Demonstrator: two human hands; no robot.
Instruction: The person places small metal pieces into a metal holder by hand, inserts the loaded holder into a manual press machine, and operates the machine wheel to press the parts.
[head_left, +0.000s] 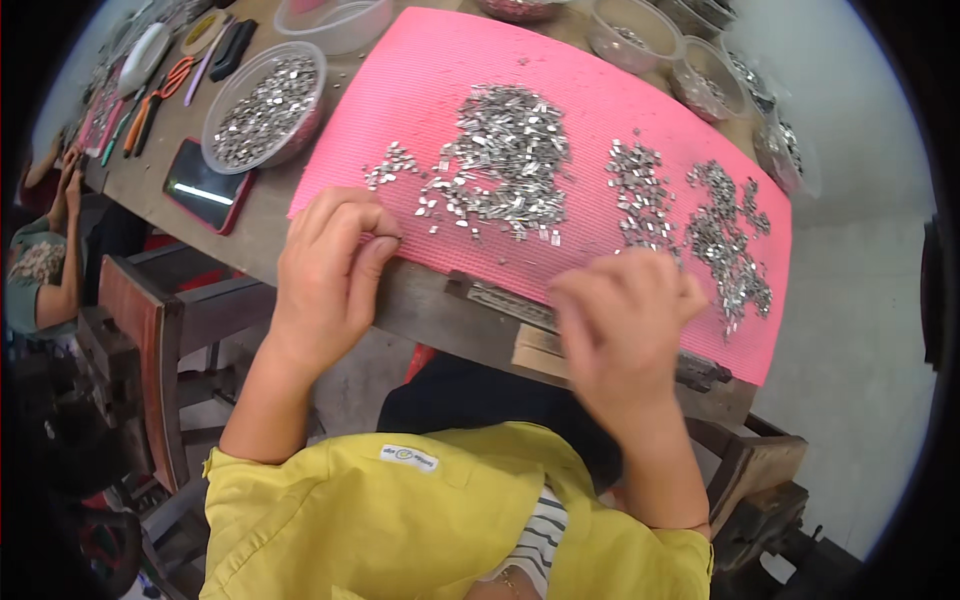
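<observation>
the person's left hand (325,270) bends its thumb and forefinger toward each other at the near left edge of the mat; whether they grasp anything cannot be told. the right hand (625,335) is blurred, fingers curled, over a long, narrow metal bar (510,303); its grip cannot be told either. the bar lies along the near edge of the pink mat (395,100), with a pale wooden block (540,352) just beside it, left of the right hand.

small silvery metal pieces (510,150) lie on the mat: a large heap in the middle, a small cluster near the left hand, and two scattered groups to the right. beyond the mat's left edge, on the table (150,175), stand a clear bowl (310,125) of similar pieces, a phone (207,190) and orange-handled scissors (172,78). more clear tubs (635,55) line the far right edge.
</observation>
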